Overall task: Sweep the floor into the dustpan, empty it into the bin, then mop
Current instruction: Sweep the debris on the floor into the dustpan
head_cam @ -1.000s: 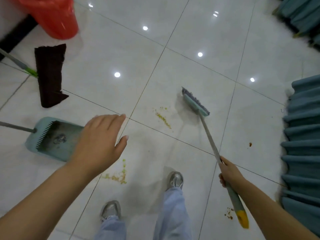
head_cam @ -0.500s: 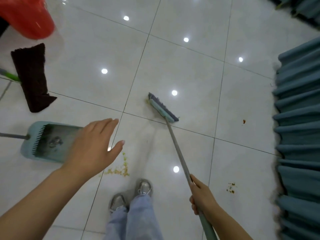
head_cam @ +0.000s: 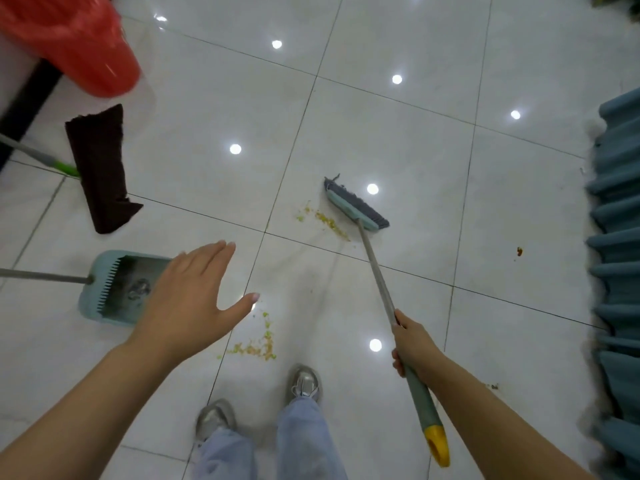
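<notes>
Since half a second ago the broom (head_cam: 356, 209) head sits farther out on the floor (head_cam: 398, 140), and a streak of yellow-green crumbs (head_cam: 323, 220) lies just beside its near edge. From the head camera I see my right hand (head_cam: 412, 341) wrapped round the broom's handle. My left hand (head_cam: 188, 299) hovers flat, fingers straight, holding nothing, over the dustpan (head_cam: 114, 285) near the floor's left edge. More crumbs, a second pile (head_cam: 258, 344), lie by my shoes (head_cam: 304, 381). The mop (head_cam: 100, 168) and red bin (head_cam: 69, 43) are at the far left corner.
</notes>
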The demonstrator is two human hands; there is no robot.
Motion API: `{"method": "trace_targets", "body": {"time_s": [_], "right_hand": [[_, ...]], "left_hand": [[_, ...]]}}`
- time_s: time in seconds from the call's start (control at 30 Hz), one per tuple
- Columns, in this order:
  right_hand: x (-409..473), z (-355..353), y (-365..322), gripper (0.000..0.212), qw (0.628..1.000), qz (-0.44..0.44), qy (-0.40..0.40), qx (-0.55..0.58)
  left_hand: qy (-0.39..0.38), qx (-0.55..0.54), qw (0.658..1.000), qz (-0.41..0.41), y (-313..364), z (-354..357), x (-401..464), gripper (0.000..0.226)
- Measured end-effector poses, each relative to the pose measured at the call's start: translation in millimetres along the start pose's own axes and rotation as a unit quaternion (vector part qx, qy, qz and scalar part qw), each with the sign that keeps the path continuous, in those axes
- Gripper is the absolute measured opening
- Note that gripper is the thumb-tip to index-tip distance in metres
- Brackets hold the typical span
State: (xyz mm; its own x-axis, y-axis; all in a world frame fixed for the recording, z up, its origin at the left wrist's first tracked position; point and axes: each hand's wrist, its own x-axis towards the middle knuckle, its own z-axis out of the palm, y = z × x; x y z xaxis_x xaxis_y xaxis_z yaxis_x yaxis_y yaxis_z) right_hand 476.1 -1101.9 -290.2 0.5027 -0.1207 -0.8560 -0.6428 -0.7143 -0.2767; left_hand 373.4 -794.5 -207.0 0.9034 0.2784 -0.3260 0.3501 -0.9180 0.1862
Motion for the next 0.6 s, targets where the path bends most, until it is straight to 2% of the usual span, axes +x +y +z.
{"method": "trace_targets", "body": {"time_s": [0.23, 0.37, 0.5, 0.6], "right_hand": [[-56.2, 24.1, 13.1, 0.038, 0.997, 0.007, -0.064, 0.037], [-83.8, 39.6, 8.3, 0.038, 0.996, 0.001, -0.031, 0.084], [-93.0, 75.0, -10.2, 0.04, 0.997, -0.015, 0.028, 0.07], [-95.6, 107.6, -30.1, 0.04, 0.997, -0.003, 0.034, 0.066]], "left_hand": [[0.024, -0.022, 0.999, -0.011, -44.1, -21.5, -4.9, 0.093], [0.017, 0.025, 1.0, 0.007, -93.5, -33.4, -10.0, 0.093], [0.028, 0.057, 0.998, 0.025, -155.0, -49.8, -22.0, 0.093], [0.045, 0.063, 0.996, 0.033, -205.2, -67.4, -37.7, 0.09]]}}
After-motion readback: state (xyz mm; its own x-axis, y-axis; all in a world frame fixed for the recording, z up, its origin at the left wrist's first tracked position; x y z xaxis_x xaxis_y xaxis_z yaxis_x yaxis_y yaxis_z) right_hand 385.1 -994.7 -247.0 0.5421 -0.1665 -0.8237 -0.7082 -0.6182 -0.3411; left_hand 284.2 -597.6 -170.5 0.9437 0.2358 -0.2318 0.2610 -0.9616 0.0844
